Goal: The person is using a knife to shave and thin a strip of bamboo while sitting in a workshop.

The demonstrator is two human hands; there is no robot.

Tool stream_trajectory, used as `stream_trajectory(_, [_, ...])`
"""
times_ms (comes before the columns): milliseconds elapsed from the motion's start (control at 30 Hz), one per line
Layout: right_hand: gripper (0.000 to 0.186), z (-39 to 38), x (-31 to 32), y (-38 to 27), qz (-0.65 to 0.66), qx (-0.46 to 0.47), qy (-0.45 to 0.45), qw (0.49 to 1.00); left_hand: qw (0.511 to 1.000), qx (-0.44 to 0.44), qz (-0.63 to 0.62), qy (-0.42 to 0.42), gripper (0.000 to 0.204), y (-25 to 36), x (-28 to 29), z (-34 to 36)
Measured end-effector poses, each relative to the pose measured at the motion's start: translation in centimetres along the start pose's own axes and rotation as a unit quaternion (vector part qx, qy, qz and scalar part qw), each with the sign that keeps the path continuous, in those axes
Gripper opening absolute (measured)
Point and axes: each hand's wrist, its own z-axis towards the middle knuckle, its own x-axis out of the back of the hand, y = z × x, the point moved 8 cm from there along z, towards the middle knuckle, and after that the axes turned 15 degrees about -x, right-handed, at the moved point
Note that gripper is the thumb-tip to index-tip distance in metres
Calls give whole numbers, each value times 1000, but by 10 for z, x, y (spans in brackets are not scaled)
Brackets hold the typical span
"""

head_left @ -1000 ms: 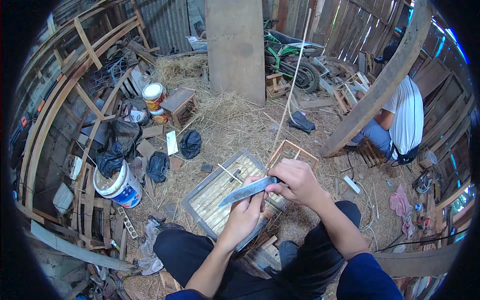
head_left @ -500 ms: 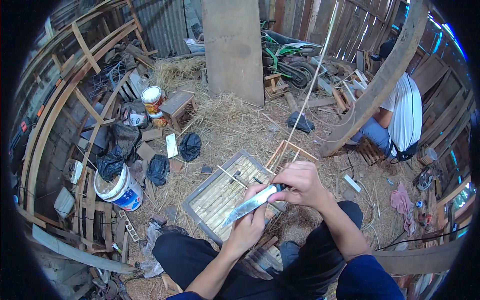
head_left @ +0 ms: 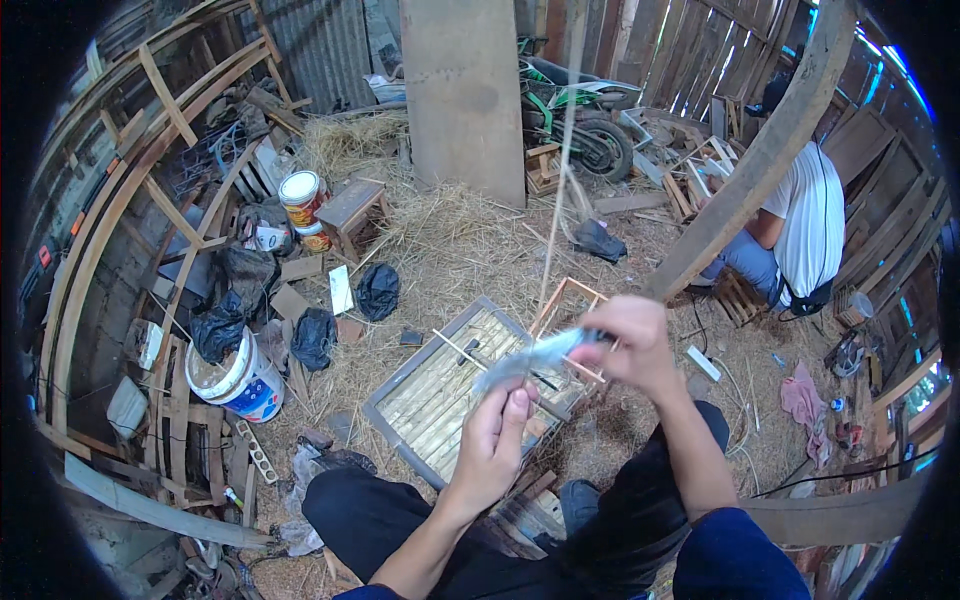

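Observation:
My left hand (head_left: 495, 440) is closed on a long, thin pale strip (head_left: 554, 225), which rises away from me past the middle of the view. My right hand (head_left: 635, 345), blurred by motion, grips a knife (head_left: 530, 355); its smeared blade lies across the strip just above my left fingertips. Beneath both hands is a low board of pale slats with a grey rim (head_left: 398, 420), with a few small sticks and dark items on it. A small open wooden frame (head_left: 575, 285) stands just beyond the board, partly hidden behind the knife and my right hand.
A co-worker in a white shirt (head_left: 805, 225) crouches right, behind a leaning beam (head_left: 745, 190). A white bucket (head_left: 255, 390), black bags (head_left: 378, 292) and a stool (head_left: 350, 205) are left. A motorbike (head_left: 590, 140) stands behind a leaning panel (head_left: 460, 100). Straw and scrap wood cover the floor.
My right hand with the knife has moved up and to the right and is now blurred. My left hand remains on the strip, whose far end has swung left since half a second ago.

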Motion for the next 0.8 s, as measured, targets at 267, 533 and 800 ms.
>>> stream_trajectory(267, [29,-3,43,75,-30,-239,113,964,999,18,-15,-49,19,-16,-13,-4])
stream_trajectory(533, [33,11,15,55,4,-165,111,980,997,30,-78,5,22,-26,1,8])
stream_trajectory(800, [31,10,-25,23,15,-121,20,992,992,37,-113,33,22,-18,5,21])
